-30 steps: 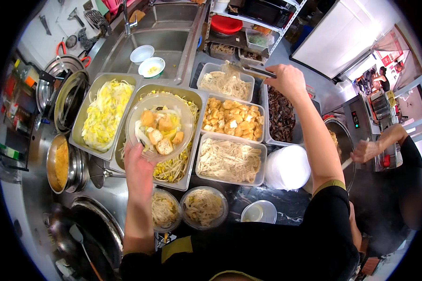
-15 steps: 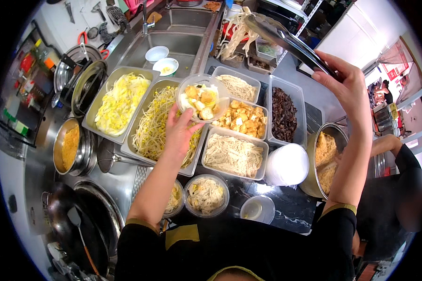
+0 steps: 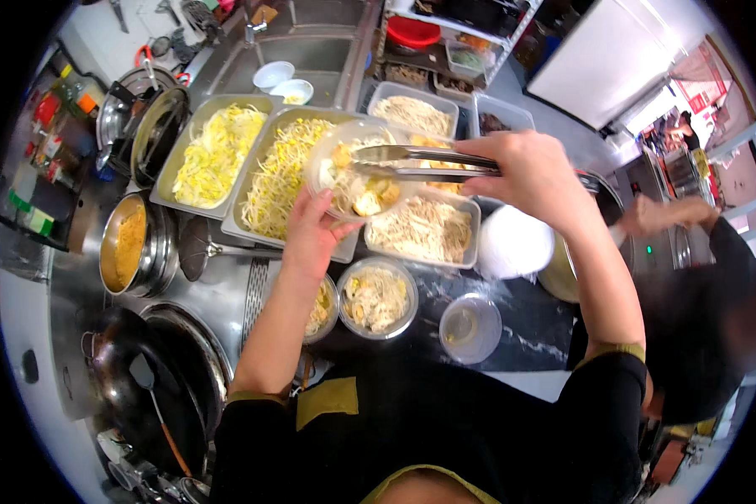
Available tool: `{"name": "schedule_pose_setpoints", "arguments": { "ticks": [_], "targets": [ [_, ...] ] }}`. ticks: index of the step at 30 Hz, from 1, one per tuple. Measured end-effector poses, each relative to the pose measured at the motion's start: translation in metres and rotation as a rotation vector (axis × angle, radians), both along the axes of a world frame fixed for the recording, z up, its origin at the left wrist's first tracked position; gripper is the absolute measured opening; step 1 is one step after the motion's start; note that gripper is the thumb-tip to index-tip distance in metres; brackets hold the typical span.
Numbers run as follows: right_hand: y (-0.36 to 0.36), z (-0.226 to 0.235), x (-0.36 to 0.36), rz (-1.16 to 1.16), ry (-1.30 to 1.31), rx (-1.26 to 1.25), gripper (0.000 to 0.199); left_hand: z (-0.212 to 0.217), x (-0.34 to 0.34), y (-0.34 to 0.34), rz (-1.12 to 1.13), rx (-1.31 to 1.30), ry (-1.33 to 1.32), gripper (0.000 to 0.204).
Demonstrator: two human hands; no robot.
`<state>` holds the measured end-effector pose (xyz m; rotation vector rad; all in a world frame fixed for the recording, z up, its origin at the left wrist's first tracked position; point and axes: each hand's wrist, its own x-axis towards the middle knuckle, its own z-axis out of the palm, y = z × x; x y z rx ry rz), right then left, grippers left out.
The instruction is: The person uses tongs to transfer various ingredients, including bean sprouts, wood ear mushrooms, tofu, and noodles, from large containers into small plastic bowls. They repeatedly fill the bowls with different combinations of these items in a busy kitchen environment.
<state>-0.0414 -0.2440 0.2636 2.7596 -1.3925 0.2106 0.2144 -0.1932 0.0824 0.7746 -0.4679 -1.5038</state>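
My left hand (image 3: 309, 233) grips a clear round plastic bowl (image 3: 317, 160) from below, over the metal tray of bean sprouts (image 3: 269, 189). Inside the bowl are pale strips and golden fried tofu pieces. My right hand (image 3: 533, 172) is closed around metal tongs (image 3: 420, 154), whose tips reach into the bowl. Beneath the tongs a tub of fried tofu cubes (image 3: 447, 186) is mostly covered. Nearest to the bowl's right lies a tub of pale shredded strips (image 3: 424, 225); another tub of similar strips (image 3: 412, 113) stands farther back.
A tray of yellow-white shredded vegetable (image 3: 218, 155) stands left. Two filled bowls (image 3: 376, 298) (image 3: 321, 309), a clear container (image 3: 470, 329) and a white round stack (image 3: 517, 244) are nearer me. Right: a pot (image 3: 559, 273) and a co-worker's arm (image 3: 664, 214). A wok (image 3: 122, 361) lies lower left.
My right hand has swung the tongs down and left, from raised with hanging strips to the bowl. The bowl now holds pale strips on top. The co-worker's hand has lifted from the pot.
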Motion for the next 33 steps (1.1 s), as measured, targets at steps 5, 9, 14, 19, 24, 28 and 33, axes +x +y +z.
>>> {"name": "schedule_pose_setpoints", "arguments": {
  "ticks": [5, 9, 14, 19, 24, 28, 33],
  "targets": [
    [0.019, 0.003, -0.017, -0.157, -0.014, -0.004, 0.041, -0.013, 0.019, 0.023, 0.109, 0.009, -0.051, 0.05],
    [0.029, -0.095, -0.044, -0.247, 0.501, 0.109, 0.042, -0.02, 0.04, 0.037, 0.093, -0.009, -0.023, 0.05],
    [0.04, -0.16, -0.06, -0.284, 0.32, 0.125, 0.035, -0.022, 0.048, 0.05, 0.082, -0.032, -0.015, 0.049],
    [0.074, -0.06, -0.074, -0.346, 0.063, 0.046, 0.037, -0.019, 0.049, 0.059, 0.13, -0.037, -0.037, 0.05],
    [0.106, 0.01, -0.081, -0.405, -0.303, 0.062, 0.045, -0.031, 0.028, 0.053, 0.096, 0.003, -0.031, 0.055],
    [0.118, 0.031, -0.081, -0.359, -0.61, 0.084, 0.045, -0.035, 0.008, 0.045, 0.06, 0.009, 0.016, 0.058],
    [0.119, 0.028, -0.069, -0.293, -0.661, 0.222, 0.045, -0.027, -0.006, 0.045, -0.055, -0.026, 0.071, 0.054]
  ]
}}
